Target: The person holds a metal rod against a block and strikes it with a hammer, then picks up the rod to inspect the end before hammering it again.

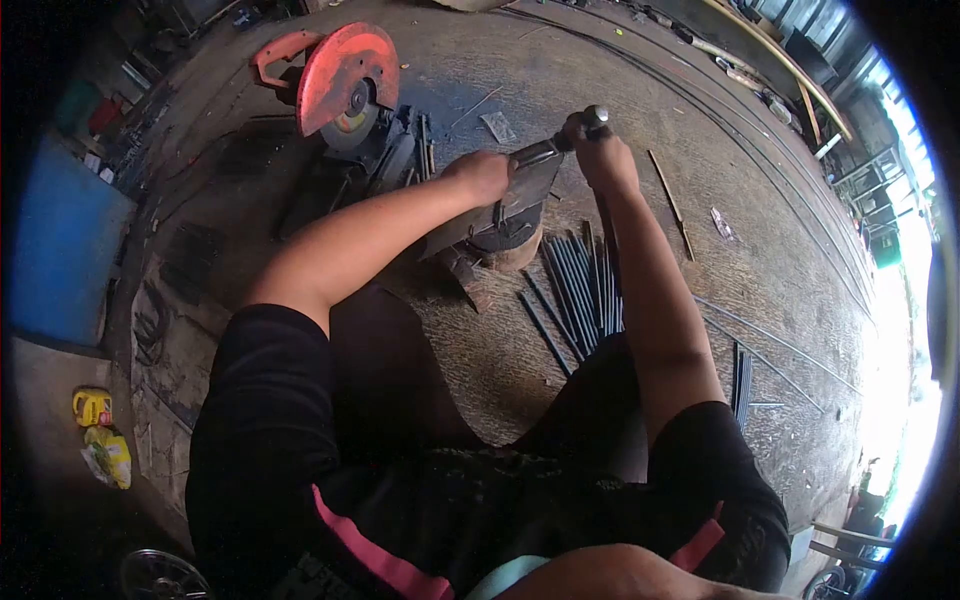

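My left hand (483, 178) is closed at the near end of a short grey metal bar (535, 153). The bar slants up to the right toward my right hand (603, 158), which is also closed. A rounded steel hammer head (596, 116) shows at the top of my right fist, and a dark handle appears to run down behind my forearm. Whether the right fingers also touch the bar is hidden. Below the hands, a flat metal plate (530, 190) is tilted over a round wooden block (515, 255).
A red cut-off saw (345, 75) stands at the upper left. Several thin metal rods (575, 290) lie bundled near my knees, and long rods (770, 345) stretch across the floor at right. A blue panel (60, 250) and yellow containers (92, 408) are at far left.
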`<action>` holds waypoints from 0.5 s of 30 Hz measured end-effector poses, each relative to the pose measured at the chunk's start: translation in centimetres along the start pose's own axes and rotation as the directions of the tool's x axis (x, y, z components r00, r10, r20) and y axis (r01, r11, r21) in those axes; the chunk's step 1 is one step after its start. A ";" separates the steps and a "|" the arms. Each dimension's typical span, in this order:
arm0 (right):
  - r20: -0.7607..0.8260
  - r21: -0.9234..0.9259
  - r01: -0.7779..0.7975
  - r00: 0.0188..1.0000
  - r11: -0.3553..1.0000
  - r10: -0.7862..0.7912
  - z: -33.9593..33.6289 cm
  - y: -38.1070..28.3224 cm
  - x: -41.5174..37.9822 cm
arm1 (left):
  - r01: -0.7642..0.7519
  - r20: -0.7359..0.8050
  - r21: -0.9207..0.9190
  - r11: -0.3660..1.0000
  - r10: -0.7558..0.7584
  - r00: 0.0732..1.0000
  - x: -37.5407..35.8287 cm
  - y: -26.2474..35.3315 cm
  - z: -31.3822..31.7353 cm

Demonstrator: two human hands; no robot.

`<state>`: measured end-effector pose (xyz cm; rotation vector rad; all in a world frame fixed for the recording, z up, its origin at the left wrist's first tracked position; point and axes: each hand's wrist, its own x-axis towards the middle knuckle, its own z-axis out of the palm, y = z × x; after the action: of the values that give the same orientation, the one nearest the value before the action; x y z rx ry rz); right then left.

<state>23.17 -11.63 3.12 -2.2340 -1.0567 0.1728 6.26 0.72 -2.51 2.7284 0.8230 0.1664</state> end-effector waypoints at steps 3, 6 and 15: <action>-0.126 0.189 -0.009 0.991 0.982 0.033 -2.1 -0.8 1.4 | 0.019 0.049 -0.030 0.999 -0.018 0.999 0.7 -0.4 0.1; -0.349 0.432 0.187 0.937 0.883 -0.027 -5.1 -4.0 0.2 | 0.120 0.126 -0.096 0.988 -0.108 0.986 0.6 -0.2 -0.2; 0.068 0.002 -0.075 0.995 0.997 0.075 1.2 -1.1 -1.0 | 0.244 0.071 -0.163 0.956 -0.236 0.969 0.9 -0.2 -0.7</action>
<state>21.36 -11.23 2.68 -2.2797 -1.0072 0.2847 6.76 1.52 -1.91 2.4392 1.0648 0.1105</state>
